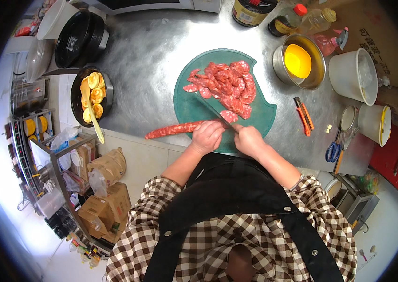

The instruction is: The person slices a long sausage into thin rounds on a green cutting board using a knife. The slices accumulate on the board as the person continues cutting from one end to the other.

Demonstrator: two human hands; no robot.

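My left hand [207, 136] presses down on a long red marbled sausage [174, 130], close to its cut end; the rest of it reaches left past the board. In my right hand [250, 141] is the handle of a knife [216, 113], its blade pointing up and left beside the sausage's cut end. Both hands are over the near part of a green cutting board [188, 102] with a notched right side. A heap of sausage slices [225, 83] covers the board's upper middle, and a few slices lie just beyond the blade.
On the steel table [139, 63], a black tray [109, 102] of round yellow cakes stands left. To the right are a steel bowl [279, 60] with a yellow scoop [297, 60], an orange utility knife [304, 116], blue-handled scissors [333, 151] and white tubs [348, 75]. Bottles stand at the back right.
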